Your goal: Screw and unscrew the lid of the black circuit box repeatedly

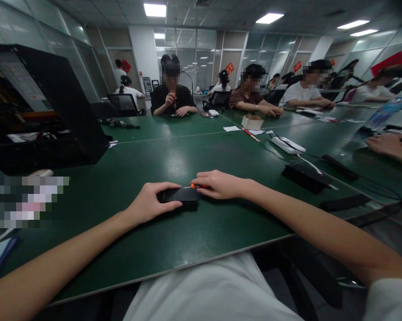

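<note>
A small black box-shaped object (189, 204) rests on the green table (127, 249) in front of me. My left hand (152, 201) is closed round its left end, thumb on the near side and fingers on the far side. In my right hand (217, 183) is a screwdriver (193, 185) with an orange-and-black handle, lying nearly flat. Its thin metal shaft points left over the top of the black object. Whether the tip touches the surface or a screw is too small to tell.
A large black open case (76, 107) stands at the left. Rightward lie a white power strip (288, 145), a black box (304, 177) and cables. A small carton (252, 122) sits farther back. Co-workers sit across the table; another person's hands (393, 146) rest at the right.
</note>
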Available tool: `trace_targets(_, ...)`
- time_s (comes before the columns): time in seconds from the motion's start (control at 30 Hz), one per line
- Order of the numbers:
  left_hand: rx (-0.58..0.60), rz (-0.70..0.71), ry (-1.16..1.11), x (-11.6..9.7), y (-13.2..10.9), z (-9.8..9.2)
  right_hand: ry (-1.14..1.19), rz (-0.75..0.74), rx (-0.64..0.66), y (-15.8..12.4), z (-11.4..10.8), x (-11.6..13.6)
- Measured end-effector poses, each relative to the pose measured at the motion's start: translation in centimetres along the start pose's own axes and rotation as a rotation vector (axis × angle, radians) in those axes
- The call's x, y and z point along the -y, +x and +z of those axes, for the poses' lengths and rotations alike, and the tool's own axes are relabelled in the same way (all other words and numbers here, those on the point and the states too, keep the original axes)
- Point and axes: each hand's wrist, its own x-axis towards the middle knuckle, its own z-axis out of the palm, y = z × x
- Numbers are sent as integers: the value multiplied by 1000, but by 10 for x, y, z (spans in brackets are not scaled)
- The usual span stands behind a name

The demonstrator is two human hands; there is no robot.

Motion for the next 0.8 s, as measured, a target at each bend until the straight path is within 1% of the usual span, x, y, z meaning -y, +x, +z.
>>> trace_targets(0.1, -1, 9, 7, 0, 0, 0, 55, 17, 54, 0, 1, -4)
trace_targets(0.27, -5, -52, -64, -1, 2, 0, -9, 104, 89, -5, -6, -18)
trace_targets(0.33, -45, -108, -187, 0, 4, 2, -29, 153, 76, -7, -9, -25)
trace_targets(0.43, -142, -217, -514, 5, 7, 4, -20, 222, 16, -9, -8, -31)
trace_targets(0.5, -201, -293, -734, 8, 10, 4, 4, 249, -32, -8, -4, -31)
trace_targets(0.57, -242, -361, -895, 11, 13, 3, 29, 258, -66, -6, 1, -26)
trace_targets(0.67, -252, -428, -1034, 14, 17, 1, 68, 227, -97, -1, 7, -16)
trace_targets(0.8, -239, -441, -1097, 16, 18, 1, 130, 160, -190, 5, 7, 1)
